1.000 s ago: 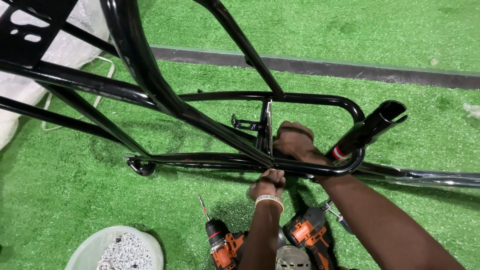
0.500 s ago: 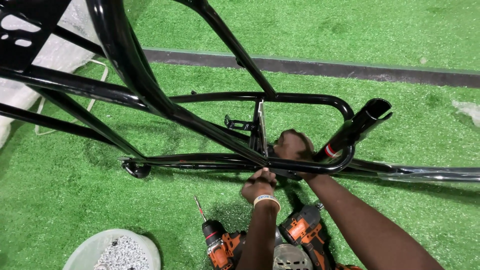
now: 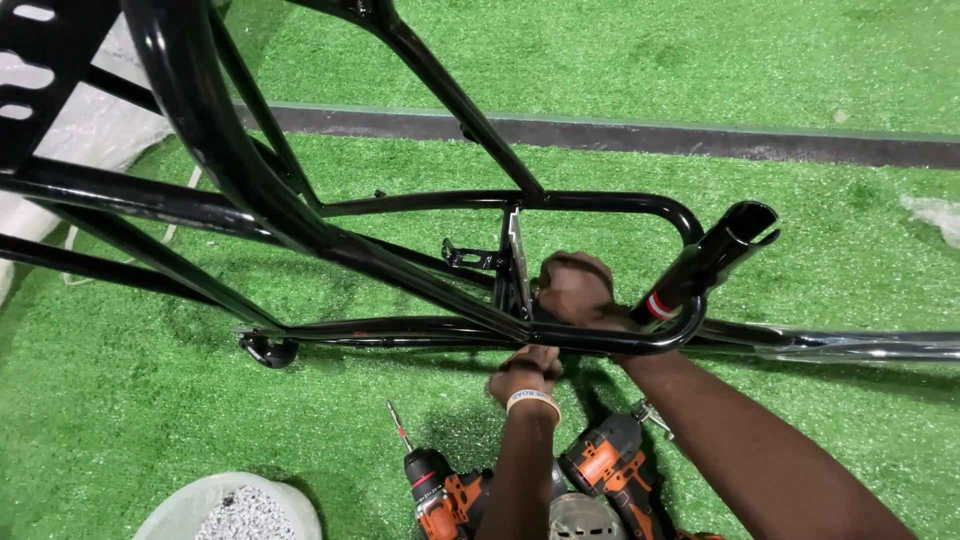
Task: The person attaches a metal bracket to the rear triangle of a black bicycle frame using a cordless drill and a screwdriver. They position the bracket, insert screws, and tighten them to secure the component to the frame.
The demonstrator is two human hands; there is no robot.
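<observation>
Black tubular frame [image 3: 420, 270] stands on green turf floor [image 3: 800, 230], fills most of view. R hand [image 3: 575, 288] fisted, fingers curled closed at the upright bracket [image 3: 516, 262] just above lower tube; what it grips is hidden, can't tell. L hand [image 3: 525, 372] below that tube, fingers pinched shut up against its underside. Two orange/black drills [image 3: 440, 490] on turf by wrists, white bowl of small fasteners [image 3: 235, 510] bottom-left.

Bare, sleeveless forearms; a pale wristband circles the left hand's [image 3: 522, 372] wrist.
</observation>
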